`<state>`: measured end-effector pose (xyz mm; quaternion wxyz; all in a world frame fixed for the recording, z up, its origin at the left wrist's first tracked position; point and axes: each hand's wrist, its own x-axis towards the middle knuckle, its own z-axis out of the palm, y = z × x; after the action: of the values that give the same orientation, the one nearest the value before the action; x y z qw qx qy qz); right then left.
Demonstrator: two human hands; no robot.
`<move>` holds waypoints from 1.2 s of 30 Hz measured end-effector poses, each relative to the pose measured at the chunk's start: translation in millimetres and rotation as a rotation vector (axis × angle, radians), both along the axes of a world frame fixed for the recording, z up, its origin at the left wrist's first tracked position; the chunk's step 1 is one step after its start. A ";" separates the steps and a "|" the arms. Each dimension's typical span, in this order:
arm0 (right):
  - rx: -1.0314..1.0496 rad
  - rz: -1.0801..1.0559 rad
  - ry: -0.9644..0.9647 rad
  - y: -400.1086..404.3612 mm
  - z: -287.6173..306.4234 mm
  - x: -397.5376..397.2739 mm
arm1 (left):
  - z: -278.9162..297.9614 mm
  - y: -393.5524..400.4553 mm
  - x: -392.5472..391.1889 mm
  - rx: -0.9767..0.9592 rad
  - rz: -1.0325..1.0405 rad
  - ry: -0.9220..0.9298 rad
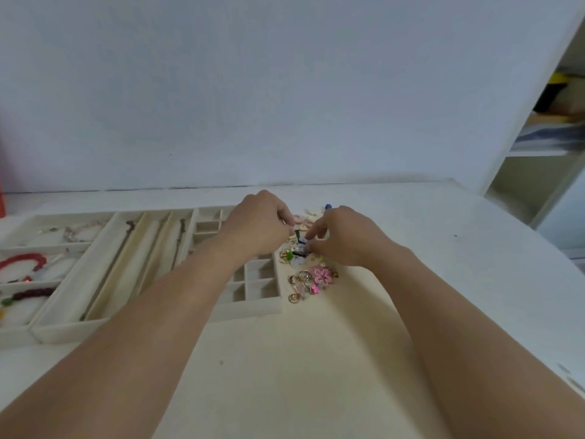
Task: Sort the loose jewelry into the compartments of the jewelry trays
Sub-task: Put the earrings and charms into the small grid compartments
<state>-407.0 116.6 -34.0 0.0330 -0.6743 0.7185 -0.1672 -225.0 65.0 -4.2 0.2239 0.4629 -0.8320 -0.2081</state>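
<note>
Gold hoops and a pink flower earring [323,275] lie heaped

Bare table [285,375] near; trays [247,312] left, probably earrings [311,274] ahead.

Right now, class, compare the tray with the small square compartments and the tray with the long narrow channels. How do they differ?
The small-compartment tray is split into a grid of little square cells, while the long-channel tray has a few lengthwise slots. The grid's visible near cells look empty; the long-channel tray holds thin strands laid along its slots. The left hand hangs over the grid tray, whereas the long-channel tray is mostly uncovered. Both are cream-coloured and sit side by side on the table.
</note>
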 end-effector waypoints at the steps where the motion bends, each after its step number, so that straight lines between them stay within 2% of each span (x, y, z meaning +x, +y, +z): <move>1: 0.007 -0.013 -0.019 0.2 -3.1 0.1 | -1.8 -1.5 -1.7 0.007 -0.010 -0.009; 10: -0.023 -0.022 -0.192 6.6 -10.8 5.5 | -5.0 -6.0 -1.3 0.078 -0.063 0.011; 15: -0.177 0.007 -0.423 13.0 -4.8 9.6 | 0.1 -4.0 -1.0 0.133 -0.123 0.064; 21: -0.264 0.061 -0.794 22.1 4.6 16.9 | 8.6 -2.3 4.2 0.155 -0.111 0.241; 25: -0.251 0.068 -0.878 21.5 6.5 12.0 | 12.1 -0.7 4.6 0.176 -0.093 0.343; 27: -0.270 0.021 -0.763 18.0 3.0 7.6 | 13.8 -1.0 4.2 0.189 -0.053 0.393; 31: -0.182 -0.055 -0.186 8.0 -8.5 3.7 | 16.8 -2.4 5.5 0.207 0.016 0.482; 33: -0.148 -0.039 -0.045 3.6 -10.4 5.7 | 17.4 -1.9 7.7 0.214 0.009 0.484; 36: -0.106 -0.025 0.069 -0.1 -9.9 9.0 | 17.6 -1.4 10.3 0.224 -0.015 0.457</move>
<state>-398.0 116.6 -43.9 -0.0298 -0.6714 0.7178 -0.1820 -214.7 63.6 13.4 0.3519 0.4194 -0.7351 -0.3999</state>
